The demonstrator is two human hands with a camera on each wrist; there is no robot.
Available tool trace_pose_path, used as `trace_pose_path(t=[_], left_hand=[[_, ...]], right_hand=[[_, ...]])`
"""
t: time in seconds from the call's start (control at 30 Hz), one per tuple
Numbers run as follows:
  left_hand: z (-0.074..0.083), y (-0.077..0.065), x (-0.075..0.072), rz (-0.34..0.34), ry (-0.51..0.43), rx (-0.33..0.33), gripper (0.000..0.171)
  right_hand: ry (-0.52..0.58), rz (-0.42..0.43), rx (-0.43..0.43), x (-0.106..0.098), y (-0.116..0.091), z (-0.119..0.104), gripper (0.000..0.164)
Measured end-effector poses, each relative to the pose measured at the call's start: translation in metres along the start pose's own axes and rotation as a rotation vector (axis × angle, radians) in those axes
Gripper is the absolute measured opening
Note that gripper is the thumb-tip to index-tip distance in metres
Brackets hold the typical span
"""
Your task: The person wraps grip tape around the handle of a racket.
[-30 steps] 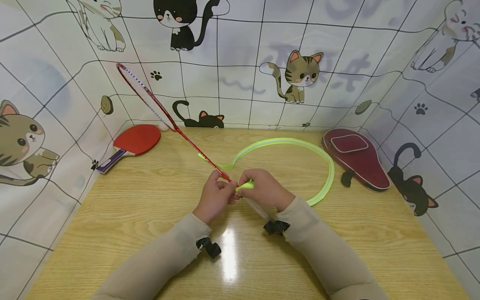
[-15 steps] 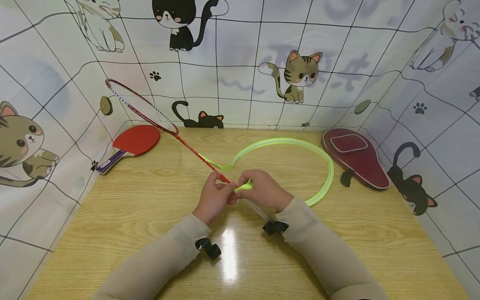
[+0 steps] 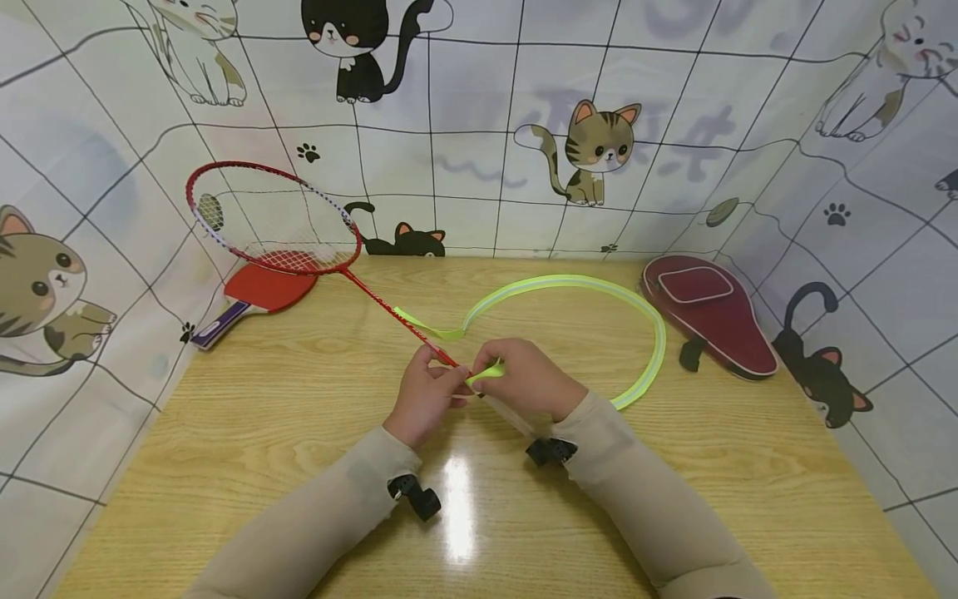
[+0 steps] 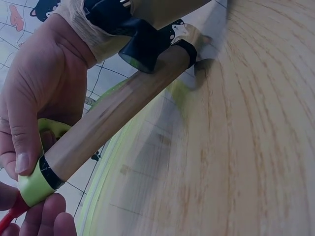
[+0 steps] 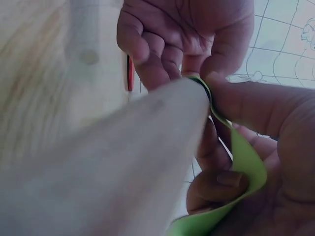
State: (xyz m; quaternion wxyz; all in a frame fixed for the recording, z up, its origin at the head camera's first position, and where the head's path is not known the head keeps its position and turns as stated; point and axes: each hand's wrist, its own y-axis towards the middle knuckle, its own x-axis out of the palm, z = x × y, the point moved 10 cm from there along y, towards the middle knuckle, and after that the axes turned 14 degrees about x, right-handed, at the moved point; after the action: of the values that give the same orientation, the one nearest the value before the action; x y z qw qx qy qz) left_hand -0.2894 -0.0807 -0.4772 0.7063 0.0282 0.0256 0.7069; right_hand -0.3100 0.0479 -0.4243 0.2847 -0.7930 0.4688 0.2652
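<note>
A red badminton racket (image 3: 385, 311) points up to the far left, its strung face toward the camera. My left hand (image 3: 425, 389) pinches it where the red shaft meets the wooden handle (image 4: 118, 108). My right hand (image 3: 527, 378) pinches a neon yellow-green strip (image 5: 248, 160) beside the handle's top. In the left wrist view, the strip wraps round the handle's top end, just past a black band (image 4: 49, 172). My left fingers (image 4: 47, 216) lie below the wrap and my right thumb over it. The strip's long remainder (image 3: 660, 333) curves across the table.
A red table tennis bat (image 3: 271, 287) lies at the back left, partly behind the racket head. A dark red bat case (image 3: 707, 312) lies at the back right. Cat-print sheeting (image 3: 479, 166) surrounds the wooden table (image 3: 299, 416) at the back and sides.
The racket has turned about its shaft, from nearly edge-on to showing its strung face. Its head has swung lower and to the left. Both hands have stayed nearly in place.
</note>
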Motion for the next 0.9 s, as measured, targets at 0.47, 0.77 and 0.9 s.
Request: trace_pose_path(t=[0.47,0.77,0.9], left_hand=[[0.0010,0.0002,0.0028,0.003,-0.031,0.048,0.029],[0.0028,0.0004,0.0025,0.010,-0.013,0.052,0.029],[0.0031,-0.0003,0.0030,0.011,-0.019,0.056,0.030]], right_hand=[[0.015,0.003,-0.097,-0.0038,-0.0017,-0.0060,0.017],[0.029,0.006,-0.054,-0.0079,-0.0017,-0.0003,0.027],[0.045,-0.024,-0.023,-0.0062,-0.0018,0.0014,0.030]])
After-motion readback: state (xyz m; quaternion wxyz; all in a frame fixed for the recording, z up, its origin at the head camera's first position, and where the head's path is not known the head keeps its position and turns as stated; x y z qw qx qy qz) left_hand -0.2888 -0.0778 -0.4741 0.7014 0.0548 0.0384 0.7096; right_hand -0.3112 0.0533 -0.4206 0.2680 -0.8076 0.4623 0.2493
